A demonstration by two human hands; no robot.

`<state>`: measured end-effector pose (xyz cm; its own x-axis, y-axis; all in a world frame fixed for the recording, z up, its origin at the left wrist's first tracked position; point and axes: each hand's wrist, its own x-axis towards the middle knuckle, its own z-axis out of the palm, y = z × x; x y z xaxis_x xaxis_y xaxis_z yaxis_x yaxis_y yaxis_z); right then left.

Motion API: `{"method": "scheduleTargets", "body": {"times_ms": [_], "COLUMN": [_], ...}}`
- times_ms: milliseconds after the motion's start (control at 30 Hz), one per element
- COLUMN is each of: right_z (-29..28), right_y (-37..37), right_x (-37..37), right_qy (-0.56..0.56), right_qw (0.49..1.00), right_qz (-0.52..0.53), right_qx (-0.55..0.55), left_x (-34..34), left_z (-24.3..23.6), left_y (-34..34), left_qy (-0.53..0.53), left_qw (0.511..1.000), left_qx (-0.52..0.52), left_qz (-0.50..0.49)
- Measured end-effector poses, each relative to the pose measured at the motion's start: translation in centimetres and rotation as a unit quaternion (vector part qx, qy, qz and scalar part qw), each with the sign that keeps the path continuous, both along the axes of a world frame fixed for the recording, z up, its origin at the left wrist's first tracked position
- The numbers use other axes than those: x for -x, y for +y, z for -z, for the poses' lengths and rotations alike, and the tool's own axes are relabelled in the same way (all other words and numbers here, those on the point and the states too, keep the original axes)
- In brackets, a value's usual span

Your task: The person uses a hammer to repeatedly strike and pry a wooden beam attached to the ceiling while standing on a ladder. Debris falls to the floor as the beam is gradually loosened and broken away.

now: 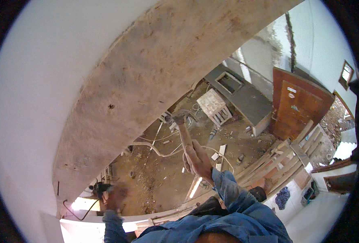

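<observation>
My right hand [197, 160] is closed around the wooden handle of a claw hammer [184, 133]. The hammer's dark head points up and away, close to the lower edge of a wide brown, rough-faced beam [147, 77]. At the lower left, my left hand [116, 196] is smeared by motion, and its fingers cannot be made out. Beside it is a dark object [100, 187] whose kind I cannot tell. A bent dark rod or cable [82, 218] curves below that object, near the beam's lower left end. A thin dark nail-like piece [58, 188] shows on the beam there.
Far below lies a dirt floor [147, 182] with rubble and a pale hose [159, 152]. A dusty stool-like box [213, 104], a dark counter slab [244, 97] and a brown wooden door [295, 107] stand beyond. Long planks [284, 162] lie at the right.
</observation>
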<state>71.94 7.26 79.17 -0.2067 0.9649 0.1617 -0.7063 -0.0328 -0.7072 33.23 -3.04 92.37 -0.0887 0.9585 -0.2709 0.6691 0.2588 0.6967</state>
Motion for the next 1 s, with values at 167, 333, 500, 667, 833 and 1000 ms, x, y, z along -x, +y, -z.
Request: {"method": "scheduleTargets", "body": {"times_ms": [167,333,500,667,833,1000], "right_z": [-0.9,-1.5,-3.3,-4.8,-6.9,-8.9], "right_y": [-0.1,-0.4,-0.6,-0.7,-0.2,-0.3], "right_x": [1.0,1.7,2.1,1.9,0.9,0.4], "right_qy": [0.066,0.114,0.179,0.194,0.174,0.335], "right_qw": [0.998,0.991,0.975,0.966,0.948,0.884], "right_qz": [-0.023,-0.03,0.004,-0.004,0.139,0.214], "right_qx": [0.0,-0.058,-0.131,-0.173,-0.226,-0.248], "left_x": [-14.9,-21.5,-21.5,-21.0,-21.0,-20.4], "left_z": [-3.1,-11.6,-14.9,-15.5,-15.8,-15.8], "left_y": [-1.2,-3.5,-1.5,0.6,1.9,2.3], "left_qy": [0.141,0.343,0.545,0.569,0.627,0.623], "left_qw": [0.966,0.736,0.51,0.487,0.389,0.357], "left_qx": [0.111,-0.523,-0.664,-0.662,-0.674,-0.695], "left_qz": [0.188,0.258,0.039,0.019,0.022,0.037]}}
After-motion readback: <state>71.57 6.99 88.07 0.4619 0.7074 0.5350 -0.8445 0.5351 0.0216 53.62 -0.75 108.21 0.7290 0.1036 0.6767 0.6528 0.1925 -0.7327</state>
